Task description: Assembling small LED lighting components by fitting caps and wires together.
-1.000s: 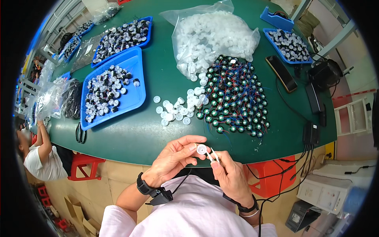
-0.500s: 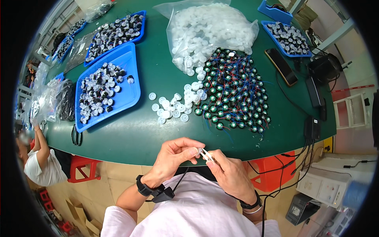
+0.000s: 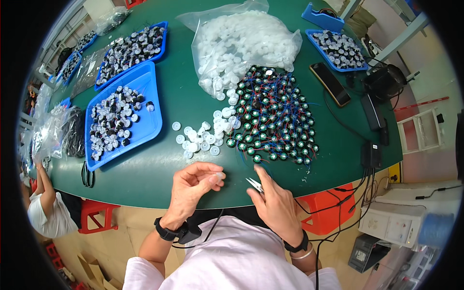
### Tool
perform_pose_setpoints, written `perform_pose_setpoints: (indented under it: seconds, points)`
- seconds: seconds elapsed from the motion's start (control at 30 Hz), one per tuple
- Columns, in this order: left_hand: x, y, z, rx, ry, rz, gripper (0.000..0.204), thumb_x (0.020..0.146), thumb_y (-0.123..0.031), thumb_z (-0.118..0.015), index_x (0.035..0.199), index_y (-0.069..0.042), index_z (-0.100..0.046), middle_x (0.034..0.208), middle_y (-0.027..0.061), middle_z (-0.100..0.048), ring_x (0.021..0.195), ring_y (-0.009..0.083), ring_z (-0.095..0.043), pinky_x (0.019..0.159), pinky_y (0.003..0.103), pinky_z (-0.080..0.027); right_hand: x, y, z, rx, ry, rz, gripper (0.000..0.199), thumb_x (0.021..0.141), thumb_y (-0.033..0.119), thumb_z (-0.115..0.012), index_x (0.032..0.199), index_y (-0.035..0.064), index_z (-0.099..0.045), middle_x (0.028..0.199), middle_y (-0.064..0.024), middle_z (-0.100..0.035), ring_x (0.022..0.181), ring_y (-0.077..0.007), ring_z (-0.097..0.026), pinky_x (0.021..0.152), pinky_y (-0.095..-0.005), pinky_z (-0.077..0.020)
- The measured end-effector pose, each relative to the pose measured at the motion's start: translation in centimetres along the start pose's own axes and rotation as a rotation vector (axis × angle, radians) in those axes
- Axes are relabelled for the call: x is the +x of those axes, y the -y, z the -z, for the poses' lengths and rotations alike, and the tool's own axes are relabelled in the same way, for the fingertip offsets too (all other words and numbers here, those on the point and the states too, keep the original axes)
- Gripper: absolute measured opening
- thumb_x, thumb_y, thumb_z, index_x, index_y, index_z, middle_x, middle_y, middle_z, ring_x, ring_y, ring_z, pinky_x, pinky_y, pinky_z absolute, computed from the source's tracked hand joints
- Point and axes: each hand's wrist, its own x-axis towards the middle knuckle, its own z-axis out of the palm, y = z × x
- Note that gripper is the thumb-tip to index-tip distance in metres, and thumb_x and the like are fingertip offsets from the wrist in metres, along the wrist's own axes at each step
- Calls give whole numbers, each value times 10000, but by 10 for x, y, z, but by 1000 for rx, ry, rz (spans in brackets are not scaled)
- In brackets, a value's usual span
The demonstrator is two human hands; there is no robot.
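At the near edge of the green table (image 3: 159, 179), the left hand (image 3: 191, 186) is shown with its fingers curled inward and a small white cap (image 3: 220, 176) pinched between thumb and fingertips, just above the table edge. To its right, slightly apart, the right hand (image 3: 275, 203) is closed around a pair of tweezers (image 3: 254, 183), whose tips point toward the cap without touching it; the index finger is extended forward toward the pile of wired parts.

Left to right on the surface: clear plastic bags (image 3: 58, 130) at the far left rim; scissors (image 3: 88, 175) near the edge; a blue tray (image 3: 145, 128) holding black-and-white assembled pieces, with further blue trays (image 3: 159, 36) behind it; a scatter of loose white caps (image 3: 200, 140) just beyond the left hand; a large clear bag of white caps (image 3: 241, 46), open toward the scatter; a heap of round green parts with coloured wires (image 3: 273, 116); a dark phone (image 3: 330, 83); another blue tray of parts (image 3: 338, 48) at the far right; black adapters with cables (image 3: 371, 154) near the right rim.

Below the table, red stools (image 3: 328, 208) are seen on a tan floor, and another person in a white shirt (image 3: 41, 217) is seated at lower left.
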Motion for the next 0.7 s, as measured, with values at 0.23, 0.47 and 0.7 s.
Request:
perform_pose_setpoints:
  seconds: [0.23, 0.47, 0.7]
  points:
    - [-9, 8, -5, -24, 72, 64, 184, 897, -54, -588, 1063, 20, -619, 1008, 141, -661, 791, 159, -655, 681, 267, -551, 8, -12, 3, -277, -20, -12, 421, 779, 110, -695, 1177, 55, -568, 833, -120, -634, 614, -284, -622, 518, -374, -485]
    - [-2, 9, -18, 72, 203, 113, 186, 907, -52, -574, 1061, -18, -673, 1145, 101, -576, 881, 151, -628, 692, 236, -541, 6, -24, -6, -171, -246, 63, 323, 746, 29, -715, 1049, 78, -614, 937, -100, -621, 612, -231, -614, 522, -318, -492]
    - [0, 12, -26, 196, 238, 37, 238, 855, -21, -637, 1092, -10, -662, 1129, 103, -567, 891, 145, -616, 706, 241, -554, -8, 4, 25, 364, 89, -103, 720, 770, -24, -673, 1379, 89, -308, 1051, -82, -668, 607, -160, -650, 535, -261, -502]
